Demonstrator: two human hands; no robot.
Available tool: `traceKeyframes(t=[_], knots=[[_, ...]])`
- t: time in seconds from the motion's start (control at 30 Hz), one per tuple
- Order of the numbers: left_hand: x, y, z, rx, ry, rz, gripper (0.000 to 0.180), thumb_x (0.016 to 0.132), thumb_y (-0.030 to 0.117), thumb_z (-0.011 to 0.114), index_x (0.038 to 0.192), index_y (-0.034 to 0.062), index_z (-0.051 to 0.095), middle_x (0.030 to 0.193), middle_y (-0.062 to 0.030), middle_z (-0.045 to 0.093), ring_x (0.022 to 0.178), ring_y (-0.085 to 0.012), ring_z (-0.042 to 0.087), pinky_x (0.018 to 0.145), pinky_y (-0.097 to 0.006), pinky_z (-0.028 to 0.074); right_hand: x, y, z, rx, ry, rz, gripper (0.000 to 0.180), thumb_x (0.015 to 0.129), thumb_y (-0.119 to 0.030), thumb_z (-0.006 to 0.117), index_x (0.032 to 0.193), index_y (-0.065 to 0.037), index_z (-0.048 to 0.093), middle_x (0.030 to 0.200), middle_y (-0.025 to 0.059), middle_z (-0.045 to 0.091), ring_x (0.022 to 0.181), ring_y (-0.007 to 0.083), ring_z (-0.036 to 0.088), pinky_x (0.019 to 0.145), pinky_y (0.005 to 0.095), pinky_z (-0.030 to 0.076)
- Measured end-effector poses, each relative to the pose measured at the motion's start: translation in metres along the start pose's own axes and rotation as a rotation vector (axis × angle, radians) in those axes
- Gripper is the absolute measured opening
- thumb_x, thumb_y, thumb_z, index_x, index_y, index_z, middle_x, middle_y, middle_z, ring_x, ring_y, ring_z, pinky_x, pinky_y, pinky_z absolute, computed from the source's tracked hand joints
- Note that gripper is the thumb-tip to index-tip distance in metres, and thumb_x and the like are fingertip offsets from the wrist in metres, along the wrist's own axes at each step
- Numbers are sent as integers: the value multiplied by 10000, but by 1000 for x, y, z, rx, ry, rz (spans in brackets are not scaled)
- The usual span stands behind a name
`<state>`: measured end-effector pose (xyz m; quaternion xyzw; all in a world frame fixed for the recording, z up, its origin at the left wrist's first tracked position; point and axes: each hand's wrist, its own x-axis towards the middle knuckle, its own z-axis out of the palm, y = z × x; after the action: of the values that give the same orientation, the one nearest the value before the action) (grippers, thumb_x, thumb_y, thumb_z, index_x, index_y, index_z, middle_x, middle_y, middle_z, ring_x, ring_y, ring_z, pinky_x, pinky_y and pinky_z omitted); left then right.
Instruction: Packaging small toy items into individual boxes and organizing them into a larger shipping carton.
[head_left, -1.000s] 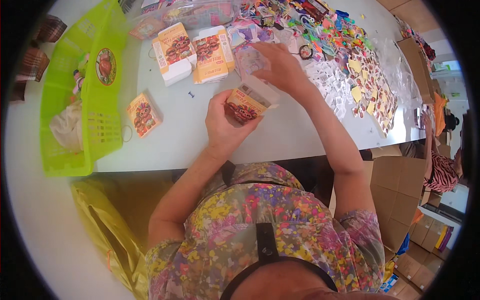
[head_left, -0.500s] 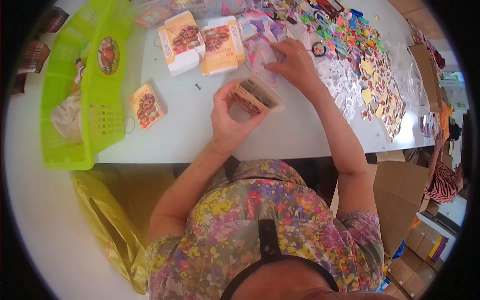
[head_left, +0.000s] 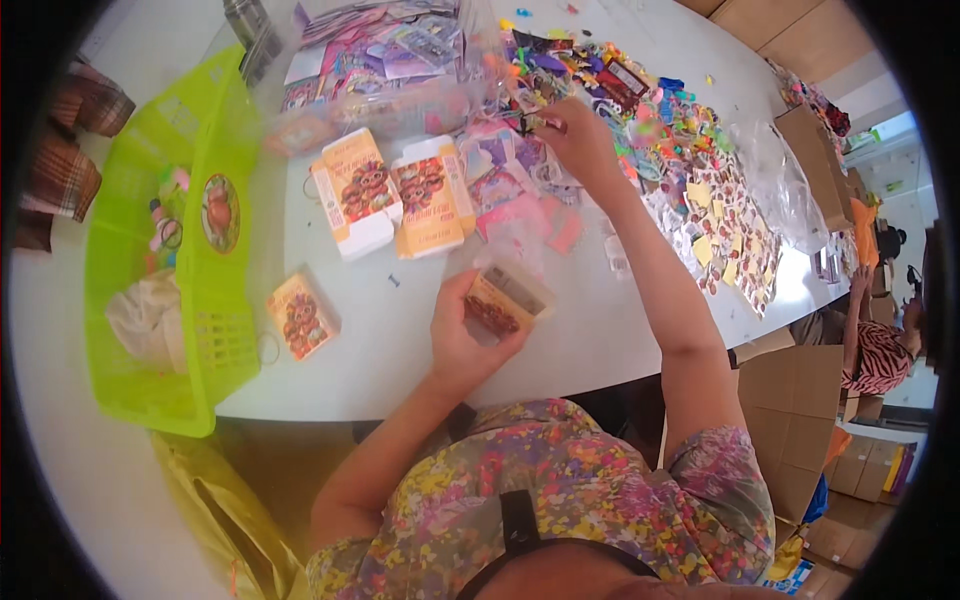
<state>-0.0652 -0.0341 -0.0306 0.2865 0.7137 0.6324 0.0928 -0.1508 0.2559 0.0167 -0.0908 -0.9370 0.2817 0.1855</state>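
Hands apart now: the left hand (head_left: 465, 335) holds a small open orange box (head_left: 505, 305) above the near desk (head_left: 600, 340) edge, while the right hand (head_left: 575, 140) has reached far, pinching a small item from the colourful pile (head_left: 650, 130).

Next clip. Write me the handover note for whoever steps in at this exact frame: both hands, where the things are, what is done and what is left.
Left hand: holds a small open orange box above the near table edge.
Right hand: stretched to the far pile of colourful small items, pinching one; what it is cannot be told.
Things: two larger orange-and-white boxes lie side by side mid-table; one small orange box lies by the green basket.
Done: the held box is open; whether anything is inside cannot be seen.
Left: judging by the reach, probably bring the pinched piece to the open box.
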Motion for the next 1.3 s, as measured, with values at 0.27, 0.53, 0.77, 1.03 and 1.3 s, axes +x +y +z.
traceKeyframes(t=[0.27, 0.53, 0.77, 1.03, 1.3], knots=[[5, 0, 0, 65, -28, 75, 762, 648, 68, 860, 1261, 16, 411, 1085, -66, 533, 936, -145, 588, 782, -281, 513, 50, 42, 6, -358, -30, 44, 312, 737, -154, 678, 1039, -77, 696, 932, 162, 674, 828, 348, 650, 763, 420, 527], [7, 2, -2, 44, -46, 60, 780, 647, 68, 858, 1274, 14, 397, 1098, -75, 536, 932, -148, 590, 776, -282, 514, 31, 61, -38, 603, 50, 481, 143, 831, -113, 710, 957, -45, 705, 720, -14, 596, 586, 64, 539, 526, 195, 441], [8, 6, -1, -3, -44, 20, 796, 657, 77, 848, 1291, 9, 370, 1100, -79, 527, 938, -158, 587, 802, -304, 507, 29, 48, -54, 629, 157, 455, 180, 873, -174, 704, 976, -26, 710, 800, -16, 642, 675, 54, 553, 554, 239, 451], [9, 4, 2, -12, -44, 14, 809, 654, 96, 855, 1293, -1, 369, 1107, -85, 540, 933, -154, 596, 797, -299, 511, 30, 52, -67, 490, 256, 225, 188, 873, -179, 679, 908, 4, 704, 791, 12, 686, 693, 57, 612, 617, 223, 472], [3, 12, 1, 16, -27, -61, 825, 653, 108, 860, 1302, -8, 366, 1104, -93, 555, 939, -159, 605, 805, -305, 518, -3, 7, -82, 857, 51, 459, 191, 952, -198, 602, 1008, -18, 636, 920, 127, 711, 775, 174, 705, 640, 270, 563]])
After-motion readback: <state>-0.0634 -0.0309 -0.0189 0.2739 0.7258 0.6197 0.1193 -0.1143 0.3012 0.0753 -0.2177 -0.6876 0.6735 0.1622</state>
